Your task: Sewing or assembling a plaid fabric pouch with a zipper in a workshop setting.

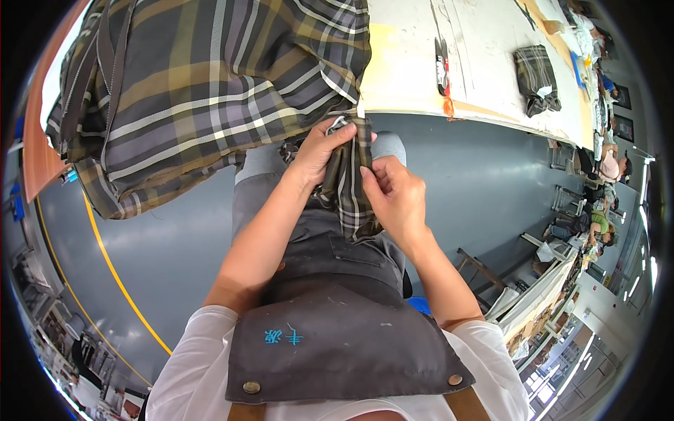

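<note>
A gathered, softly folded piece of brown, grey and white plaid cloth (353, 200) hangs over the smooth dark-grey apron (344, 323). The left hand (319, 151) pinches its upper end, thumb on top; the right hand (398, 193), fingers curled, pinches its right edge. Both forearms (258, 235) angle inward.

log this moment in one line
left hand: holding plaid fabric | right hand: touching same fabric | table: folded plaid piece
</note>
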`<action>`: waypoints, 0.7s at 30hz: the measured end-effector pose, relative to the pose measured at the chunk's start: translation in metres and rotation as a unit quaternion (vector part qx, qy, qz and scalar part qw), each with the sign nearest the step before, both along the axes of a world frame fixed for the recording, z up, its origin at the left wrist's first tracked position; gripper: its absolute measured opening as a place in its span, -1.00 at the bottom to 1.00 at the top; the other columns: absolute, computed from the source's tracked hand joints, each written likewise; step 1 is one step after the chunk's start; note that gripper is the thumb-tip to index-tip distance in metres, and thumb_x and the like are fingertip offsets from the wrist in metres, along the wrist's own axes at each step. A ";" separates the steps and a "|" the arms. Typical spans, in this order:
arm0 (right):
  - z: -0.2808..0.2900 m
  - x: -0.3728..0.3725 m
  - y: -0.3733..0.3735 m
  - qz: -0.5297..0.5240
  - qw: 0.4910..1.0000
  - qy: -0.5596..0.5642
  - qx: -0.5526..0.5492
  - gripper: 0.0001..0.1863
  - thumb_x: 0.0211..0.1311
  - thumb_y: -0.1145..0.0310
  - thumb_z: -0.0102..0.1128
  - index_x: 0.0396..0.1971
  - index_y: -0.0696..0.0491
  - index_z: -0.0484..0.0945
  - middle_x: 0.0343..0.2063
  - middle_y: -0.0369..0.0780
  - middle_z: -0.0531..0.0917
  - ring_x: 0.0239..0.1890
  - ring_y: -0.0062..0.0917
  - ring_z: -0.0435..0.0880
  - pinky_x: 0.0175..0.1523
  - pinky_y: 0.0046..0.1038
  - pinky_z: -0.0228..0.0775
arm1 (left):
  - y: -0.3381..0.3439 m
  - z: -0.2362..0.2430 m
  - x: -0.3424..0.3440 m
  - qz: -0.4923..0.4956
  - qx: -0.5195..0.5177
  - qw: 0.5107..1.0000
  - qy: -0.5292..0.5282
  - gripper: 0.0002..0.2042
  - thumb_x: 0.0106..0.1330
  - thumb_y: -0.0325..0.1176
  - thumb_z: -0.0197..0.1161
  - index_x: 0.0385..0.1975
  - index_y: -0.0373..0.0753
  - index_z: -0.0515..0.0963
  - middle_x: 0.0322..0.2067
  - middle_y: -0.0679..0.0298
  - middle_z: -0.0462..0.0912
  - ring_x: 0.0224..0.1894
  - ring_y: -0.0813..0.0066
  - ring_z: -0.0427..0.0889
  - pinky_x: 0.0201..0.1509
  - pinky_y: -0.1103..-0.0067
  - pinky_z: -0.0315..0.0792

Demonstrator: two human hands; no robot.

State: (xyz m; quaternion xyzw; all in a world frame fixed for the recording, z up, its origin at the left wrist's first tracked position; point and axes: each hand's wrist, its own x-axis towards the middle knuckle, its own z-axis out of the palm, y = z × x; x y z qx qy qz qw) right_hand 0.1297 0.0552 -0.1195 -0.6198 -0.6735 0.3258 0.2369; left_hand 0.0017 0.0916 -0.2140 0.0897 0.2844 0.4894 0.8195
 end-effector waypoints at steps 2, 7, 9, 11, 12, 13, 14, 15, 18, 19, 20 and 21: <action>-0.001 0.000 0.004 0.018 1.000 0.003 0.003 -0.88 -0.02 0.50 0.23 -0.49 0.17 0.47 -0.63 -0.17 0.55 -0.66 -0.49 0.54 -0.54 -0.53 0.36 | 0.000 0.005 0.005 0.048 -0.019 0.998 -0.041 -0.79 0.13 -0.32 0.27 -0.33 -0.30 0.49 -0.45 0.20 0.59 -0.41 0.49 0.60 -0.33 0.63 0.51; 0.009 0.003 0.029 0.028 0.997 0.067 -0.005 -0.86 -0.01 0.46 0.26 -0.48 0.18 0.50 -0.60 -0.28 0.56 -0.58 -0.68 0.51 -0.48 -0.62 0.36 | -0.001 0.000 0.006 0.047 -0.056 0.997 0.021 -0.71 0.16 -0.26 0.25 -0.23 -0.30 0.42 -0.41 0.21 0.58 -0.43 0.51 0.58 -0.35 0.63 0.49; 0.004 0.000 0.039 0.003 0.995 0.100 -0.018 -0.87 0.00 0.46 0.26 -0.47 0.18 0.52 -0.60 -0.29 0.56 -0.58 -0.70 0.50 -0.48 -0.64 0.36 | -0.001 0.006 0.012 0.076 -0.077 0.993 0.040 -0.71 0.16 -0.26 0.25 -0.23 -0.29 0.42 -0.38 0.24 0.57 -0.39 0.55 0.57 -0.33 0.65 0.47; 0.005 -0.002 0.046 -0.010 0.994 0.107 -0.034 -0.87 0.02 0.47 0.24 -0.43 0.18 0.54 -0.60 -0.29 0.57 -0.58 -0.74 0.51 -0.46 -0.69 0.37 | -0.002 0.015 0.015 0.097 -0.086 0.990 0.047 -0.73 0.18 -0.25 0.23 -0.22 -0.26 0.43 -0.32 0.32 0.53 -0.31 0.63 0.52 -0.26 0.69 0.42; 0.005 -0.002 0.048 -0.008 0.993 0.108 -0.038 -0.87 0.02 0.47 0.24 -0.43 0.18 0.54 -0.60 -0.29 0.57 -0.58 -0.74 0.51 -0.46 -0.69 0.37 | -0.002 0.017 0.013 0.100 -0.089 0.990 0.048 -0.73 0.18 -0.25 0.23 -0.22 -0.26 0.43 -0.32 0.32 0.53 -0.31 0.63 0.52 -0.26 0.69 0.42; 0.005 -0.002 0.050 -0.009 0.993 0.104 -0.054 -0.88 0.03 0.47 0.22 -0.44 0.19 0.54 -0.61 -0.29 0.58 -0.58 -0.73 0.52 -0.46 -0.69 0.37 | -0.003 0.019 0.012 0.095 -0.090 0.990 0.047 -0.73 0.18 -0.25 0.23 -0.21 -0.25 0.43 -0.34 0.33 0.53 -0.33 0.63 0.51 -0.26 0.69 0.42; 0.006 -0.002 0.051 -0.010 0.993 0.100 -0.069 -0.89 0.04 0.48 0.21 -0.44 0.20 0.53 -0.61 -0.29 0.58 -0.59 -0.73 0.54 -0.46 -0.69 0.38 | -0.003 0.020 0.011 0.091 -0.090 0.991 0.045 -0.73 0.18 -0.25 0.23 -0.21 -0.24 0.43 -0.35 0.34 0.53 -0.34 0.64 0.51 -0.26 0.69 0.42; 0.008 -0.002 0.053 -0.008 0.992 0.100 -0.072 -0.89 0.04 0.48 0.21 -0.44 0.20 0.53 -0.61 -0.29 0.58 -0.59 -0.73 0.54 -0.46 -0.69 0.38 | -0.004 0.024 0.009 0.086 -0.098 0.990 0.053 -0.75 0.18 -0.24 0.23 -0.24 -0.22 0.45 -0.35 0.35 0.54 -0.36 0.65 0.50 -0.27 0.69 0.41; 0.014 -0.001 0.058 -0.013 0.981 0.137 -0.136 -0.90 0.05 0.49 0.19 -0.45 0.21 0.54 -0.61 -0.28 0.60 -0.58 -0.71 0.57 -0.47 -0.68 0.40 | -0.004 0.029 0.005 0.064 -0.108 0.991 0.055 -0.78 0.18 -0.23 0.23 -0.29 -0.21 0.48 -0.38 0.36 0.54 -0.36 0.65 0.50 -0.28 0.69 0.41; 0.014 -0.001 0.059 -0.009 0.980 0.141 -0.144 -0.91 0.05 0.50 0.18 -0.45 0.21 0.54 -0.61 -0.28 0.60 -0.58 -0.71 0.58 -0.47 -0.68 0.40 | -0.004 0.029 0.005 0.065 -0.110 0.990 0.054 -0.78 0.18 -0.23 0.23 -0.29 -0.21 0.48 -0.38 0.36 0.54 -0.36 0.65 0.50 -0.28 0.69 0.41; 0.014 0.000 0.060 -0.005 0.978 0.144 -0.151 -0.92 0.05 0.51 0.17 -0.45 0.21 0.54 -0.60 -0.28 0.61 -0.58 -0.71 0.58 -0.46 -0.67 0.41 | -0.004 0.029 0.006 0.065 -0.112 0.990 0.057 -0.78 0.18 -0.22 0.23 -0.31 -0.20 0.49 -0.39 0.36 0.54 -0.37 0.64 0.50 -0.29 0.69 0.41; 0.014 0.001 0.060 -0.005 0.978 0.144 -0.153 -0.92 0.05 0.51 0.17 -0.45 0.21 0.54 -0.60 -0.28 0.61 -0.58 -0.71 0.58 -0.46 -0.67 0.41 | -0.004 0.028 0.006 0.066 -0.115 0.989 0.060 -0.79 0.17 -0.21 0.23 -0.32 -0.20 0.50 -0.40 0.37 0.54 -0.37 0.64 0.50 -0.29 0.69 0.41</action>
